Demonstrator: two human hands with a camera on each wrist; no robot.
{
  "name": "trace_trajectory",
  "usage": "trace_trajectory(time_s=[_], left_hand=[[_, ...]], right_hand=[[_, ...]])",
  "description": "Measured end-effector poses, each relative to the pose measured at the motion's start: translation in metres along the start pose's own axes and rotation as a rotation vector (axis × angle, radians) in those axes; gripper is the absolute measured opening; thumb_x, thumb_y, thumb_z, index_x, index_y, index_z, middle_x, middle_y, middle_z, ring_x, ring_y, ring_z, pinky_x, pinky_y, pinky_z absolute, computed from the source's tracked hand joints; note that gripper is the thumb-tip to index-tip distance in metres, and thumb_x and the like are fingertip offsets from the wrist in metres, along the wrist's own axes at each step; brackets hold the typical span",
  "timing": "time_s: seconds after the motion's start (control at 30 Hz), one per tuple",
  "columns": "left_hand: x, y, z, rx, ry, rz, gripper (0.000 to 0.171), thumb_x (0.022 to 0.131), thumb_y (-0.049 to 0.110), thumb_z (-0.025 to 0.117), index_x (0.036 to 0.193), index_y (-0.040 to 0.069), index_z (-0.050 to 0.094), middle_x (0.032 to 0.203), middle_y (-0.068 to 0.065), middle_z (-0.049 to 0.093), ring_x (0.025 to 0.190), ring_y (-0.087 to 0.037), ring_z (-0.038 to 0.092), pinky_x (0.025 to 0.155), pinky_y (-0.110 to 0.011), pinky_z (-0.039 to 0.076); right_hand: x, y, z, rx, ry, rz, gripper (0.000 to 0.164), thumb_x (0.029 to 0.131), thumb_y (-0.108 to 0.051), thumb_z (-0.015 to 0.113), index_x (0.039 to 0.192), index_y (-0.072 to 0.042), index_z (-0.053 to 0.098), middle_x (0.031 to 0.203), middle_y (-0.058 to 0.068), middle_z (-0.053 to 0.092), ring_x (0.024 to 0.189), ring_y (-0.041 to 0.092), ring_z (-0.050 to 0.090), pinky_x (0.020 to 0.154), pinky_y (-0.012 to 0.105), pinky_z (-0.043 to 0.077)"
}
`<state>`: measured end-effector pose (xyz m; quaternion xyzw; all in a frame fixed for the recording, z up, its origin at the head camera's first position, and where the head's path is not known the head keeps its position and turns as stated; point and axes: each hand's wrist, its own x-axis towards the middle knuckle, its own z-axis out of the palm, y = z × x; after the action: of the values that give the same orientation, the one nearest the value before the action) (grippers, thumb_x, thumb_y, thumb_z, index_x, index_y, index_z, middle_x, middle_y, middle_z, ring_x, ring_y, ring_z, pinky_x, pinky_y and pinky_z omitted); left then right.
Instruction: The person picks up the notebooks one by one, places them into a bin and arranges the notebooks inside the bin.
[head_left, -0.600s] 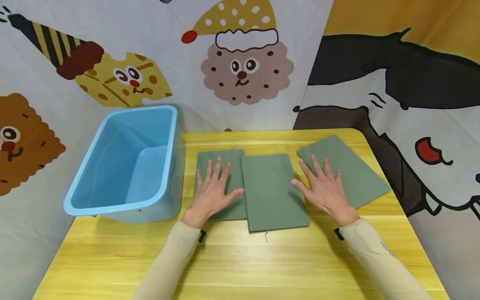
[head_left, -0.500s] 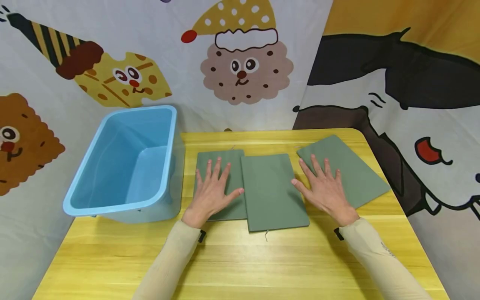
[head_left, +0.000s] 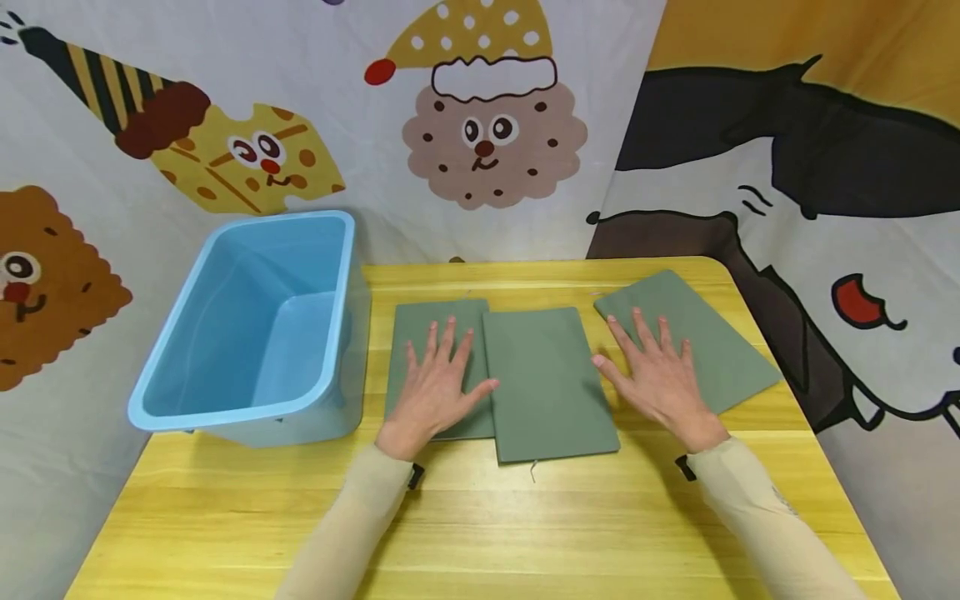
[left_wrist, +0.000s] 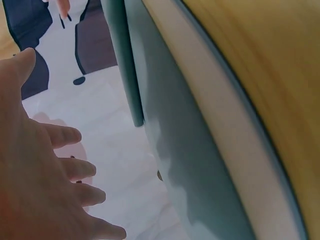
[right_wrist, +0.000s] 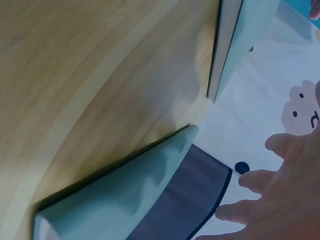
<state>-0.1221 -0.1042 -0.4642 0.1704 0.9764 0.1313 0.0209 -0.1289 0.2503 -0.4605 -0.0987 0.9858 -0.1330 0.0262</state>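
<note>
Three green notebooks lie on the table. In the head view my left hand (head_left: 441, 385) is over the left notebook (head_left: 412, 317), fingers straight and spread. The middle notebook (head_left: 551, 387) lies beside it, with a thin ribbon showing at its near edge. My right hand (head_left: 666, 382), also spread, is over the near left part of the tilted right notebook (head_left: 723, 354). Both wrist views show a gap between hand and notebook, so neither hand appears to touch one. A pale page block (left_wrist: 220, 100) shows in the left wrist view.
A light blue plastic bin (head_left: 345, 333) stands on the left of the wooden table (head_left: 525, 542), its inside visible and bare. A cartoon-printed cloth (head_left: 495, 237) hangs behind the table's far edge.
Both hands have shifted slightly to the right, the left a little more than the right. The notebooks and the bin have stayed in place.
</note>
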Motion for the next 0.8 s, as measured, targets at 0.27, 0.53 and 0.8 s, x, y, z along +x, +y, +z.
trace_trajectory(time_s=[0.27,0.53,0.8], left_hand=[[0.011,0.023,-0.001,0.006,0.007,0.062,0.092,0.098,0.077,0.039,0.166,0.016,0.024,0.173,-0.017,0.006,0.158,-0.042,0.004,0.117,-0.075,0.011],[0.031,0.051,-0.005,0.066,-0.012,0.166,0.091,0.098,0.077,0.04,0.165,0.017,0.028,0.172,-0.017,0.013,0.157,-0.044,0.009,0.116,-0.075,0.017],[0.051,0.087,0.0,0.123,-0.051,0.28,0.09,0.098,0.078,0.035,0.166,0.019,0.027,0.173,-0.014,0.013,0.158,-0.037,0.012,0.117,-0.073,0.02]], right_hand=[[-0.004,0.021,-0.005,0.019,0.011,0.026,0.079,0.105,-0.067,0.035,0.168,-0.025,0.014,0.173,0.019,0.003,0.151,0.061,0.003,0.107,0.086,0.005],[-0.005,0.051,-0.018,0.035,0.022,0.056,0.08,0.106,-0.064,0.036,0.168,-0.019,0.013,0.171,0.026,0.005,0.147,0.066,0.002,0.104,0.087,0.007],[0.0,0.09,-0.032,0.074,-0.062,0.117,0.081,0.107,-0.062,0.031,0.168,-0.015,0.006,0.167,0.035,-0.001,0.143,0.071,0.0,0.101,0.088,0.009]])
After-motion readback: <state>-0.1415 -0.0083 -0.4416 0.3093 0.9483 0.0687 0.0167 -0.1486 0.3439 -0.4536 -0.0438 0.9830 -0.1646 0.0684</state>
